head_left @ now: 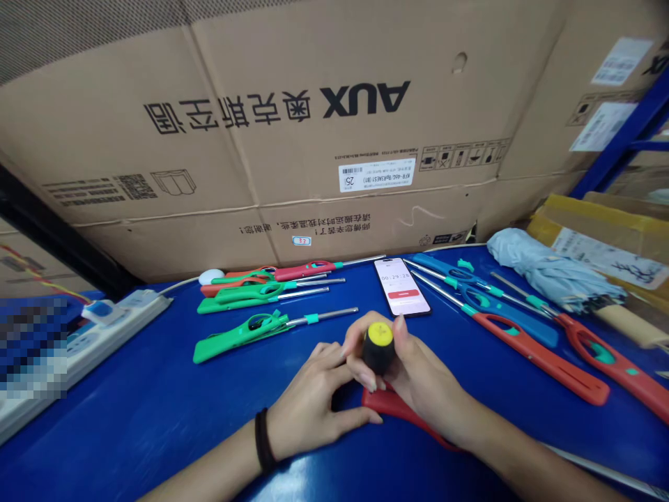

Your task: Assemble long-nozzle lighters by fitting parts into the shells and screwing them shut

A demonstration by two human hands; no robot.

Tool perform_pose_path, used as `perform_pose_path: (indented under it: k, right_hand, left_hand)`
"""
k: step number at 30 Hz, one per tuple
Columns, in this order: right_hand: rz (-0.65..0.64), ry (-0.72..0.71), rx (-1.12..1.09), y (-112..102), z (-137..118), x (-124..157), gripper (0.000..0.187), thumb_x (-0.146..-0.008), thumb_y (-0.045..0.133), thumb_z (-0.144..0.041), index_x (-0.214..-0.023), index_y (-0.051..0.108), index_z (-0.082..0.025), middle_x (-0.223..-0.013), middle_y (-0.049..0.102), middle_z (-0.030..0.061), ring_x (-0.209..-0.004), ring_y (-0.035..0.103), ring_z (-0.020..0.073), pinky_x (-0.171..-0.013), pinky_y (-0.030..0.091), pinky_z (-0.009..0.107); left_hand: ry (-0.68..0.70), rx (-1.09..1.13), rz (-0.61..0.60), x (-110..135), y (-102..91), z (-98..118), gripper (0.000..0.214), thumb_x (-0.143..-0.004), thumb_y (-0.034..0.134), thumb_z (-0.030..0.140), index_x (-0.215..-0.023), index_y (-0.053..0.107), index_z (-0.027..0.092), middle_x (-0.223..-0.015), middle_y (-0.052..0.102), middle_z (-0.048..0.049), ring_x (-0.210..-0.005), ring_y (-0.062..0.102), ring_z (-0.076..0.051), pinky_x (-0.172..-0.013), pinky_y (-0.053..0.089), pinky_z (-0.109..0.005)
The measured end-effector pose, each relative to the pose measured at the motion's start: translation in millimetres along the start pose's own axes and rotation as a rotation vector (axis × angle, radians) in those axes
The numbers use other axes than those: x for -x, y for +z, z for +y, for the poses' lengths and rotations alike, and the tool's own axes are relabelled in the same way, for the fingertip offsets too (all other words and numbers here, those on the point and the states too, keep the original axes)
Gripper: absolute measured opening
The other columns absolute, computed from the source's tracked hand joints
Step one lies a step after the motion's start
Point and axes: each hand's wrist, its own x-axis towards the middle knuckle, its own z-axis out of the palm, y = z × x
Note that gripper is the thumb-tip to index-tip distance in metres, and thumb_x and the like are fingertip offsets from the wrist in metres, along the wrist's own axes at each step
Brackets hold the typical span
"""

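Observation:
My right hand (412,369) is closed around the black handle of a screwdriver (380,343) with a yellow end cap, held upright; its tip is hidden below my fingers. Under it a red long-neck lighter (402,406) lies on the blue table (172,425), partly covered by my right hand and wrist. My left hand (313,401), with a dark band at the wrist, grips the lighter's near end between thumb and fingers. A metal tube (601,468) shows beside my right forearm.
Several green lighters (235,338) and red ones (306,270) lie at the left. Blue (502,307) and red lighters (543,355) lie right. Around them are a phone (402,287) showing a timer, a power strip (83,355), a folded umbrella (554,268) and a large carton (293,63).

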Motion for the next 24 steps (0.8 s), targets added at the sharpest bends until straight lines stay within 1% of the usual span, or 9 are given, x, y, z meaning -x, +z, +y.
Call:
perform_pose_path:
  k: [2, 4, 7, 9, 11, 15, 18, 21, 24]
  right_hand:
    - [0.003, -0.002, -0.044, 0.8, 2.5, 1.1, 0.041, -0.088, 0.042, -0.062, -0.097, 0.048, -0.023, -0.072, 0.047, -0.0034, -0.059, 0.038, 0.0108, -0.054, 0.032, 0.023]
    - [-0.013, -0.008, -0.056, 0.9, 3.3, 0.9, 0.041, -0.086, 0.045, -0.063, -0.094, 0.048, -0.023, -0.075, 0.048, -0.0028, -0.058, 0.04, 0.0108, -0.053, 0.033, 0.024]
    - [0.037, 0.004, -0.045, 0.0, 3.6, -1.6, 0.052, -0.091, 0.031, -0.064, -0.077, 0.054, -0.019, -0.071, 0.046, -0.0019, -0.055, 0.038, 0.0104, -0.058, 0.035, 0.027]
    - [0.071, 0.029, -0.073, -0.4, 4.9, -2.7, 0.058, -0.091, 0.025, -0.065, -0.071, 0.053, -0.018, -0.065, 0.043, -0.0027, -0.051, 0.034, 0.0102, -0.057, 0.033, 0.027]
    - [0.085, 0.019, -0.13, -0.5, 6.7, -2.5, 0.054, -0.09, 0.027, -0.067, -0.078, 0.053, -0.02, -0.062, 0.041, -0.0041, -0.051, 0.032, 0.0106, -0.053, 0.029, 0.026]
    - [0.054, -0.073, -0.125, -1.1, 7.5, -1.4, 0.04, -0.085, 0.049, -0.062, -0.094, 0.049, -0.024, -0.072, 0.048, -0.0041, -0.057, 0.038, 0.0099, -0.056, 0.032, 0.024]
    - [0.052, -0.034, -0.07, -2.9, 5.3, -2.6, 0.042, -0.091, 0.04, -0.059, -0.086, 0.054, -0.02, -0.076, 0.048, -0.0015, -0.062, 0.041, 0.0102, -0.063, 0.035, 0.026]
    - [0.06, 0.047, -0.089, -4.3, 5.0, -3.3, 0.052, -0.094, 0.028, -0.06, -0.081, 0.056, -0.018, -0.067, 0.045, -0.0022, -0.057, 0.037, 0.0107, -0.059, 0.034, 0.026]
    - [0.099, 0.011, -0.131, -4.3, 6.0, -1.9, 0.045, -0.091, 0.032, -0.062, -0.09, 0.052, -0.022, -0.063, 0.044, -0.0044, -0.054, 0.036, 0.011, -0.055, 0.032, 0.025]
  left_hand:
    - [0.007, 0.001, 0.005, -0.3, -0.6, 0.6, 0.026, -0.078, 0.069, 0.046, -0.087, 0.064, 0.022, -0.091, 0.063, -0.0023, -0.084, 0.057, -0.02, -0.077, 0.044, -0.033]
    - [0.011, 0.0, -0.003, -0.7, -1.5, 1.0, 0.026, -0.076, 0.071, 0.045, -0.087, 0.064, 0.022, -0.095, 0.063, -0.0033, -0.088, 0.057, -0.022, -0.079, 0.044, -0.033]
    - [0.007, 0.001, -0.028, -1.1, -2.2, 0.8, 0.029, -0.076, 0.071, 0.045, -0.094, 0.065, 0.023, -0.105, 0.063, -0.0054, -0.091, 0.057, -0.023, -0.085, 0.043, -0.036]
    - [0.008, 0.007, -0.04, -1.0, -2.1, 0.7, 0.031, -0.076, 0.071, 0.045, -0.099, 0.065, 0.025, -0.107, 0.063, -0.0053, -0.09, 0.057, -0.022, -0.09, 0.041, -0.038]
    - [0.006, 0.007, -0.032, -1.0, -1.7, 0.8, 0.032, -0.076, 0.072, 0.044, -0.1, 0.065, 0.026, -0.105, 0.063, -0.0042, -0.093, 0.057, -0.023, -0.094, 0.038, -0.041]
    - [-0.009, -0.002, -0.046, -1.0, -1.2, 1.1, 0.032, -0.075, 0.072, 0.045, -0.099, 0.064, 0.025, -0.105, 0.063, -0.0043, -0.095, 0.056, -0.024, -0.088, 0.04, -0.039]
    - [-0.004, 0.007, -0.054, -0.7, -1.5, 0.7, 0.033, -0.075, 0.072, 0.045, -0.098, 0.064, 0.023, -0.104, 0.063, -0.0043, -0.092, 0.056, -0.023, -0.084, 0.041, -0.037]
    - [0.019, 0.018, -0.044, -0.1, -1.8, 0.0, 0.035, -0.077, 0.07, 0.046, -0.104, 0.062, 0.025, -0.099, 0.063, -0.0026, -0.09, 0.057, -0.021, -0.083, 0.04, -0.035]
    - [0.024, 0.006, -0.043, 0.1, -1.7, -0.1, 0.034, -0.078, 0.069, 0.047, -0.105, 0.062, 0.027, -0.098, 0.063, -0.0019, -0.093, 0.056, -0.022, -0.086, 0.04, -0.036]
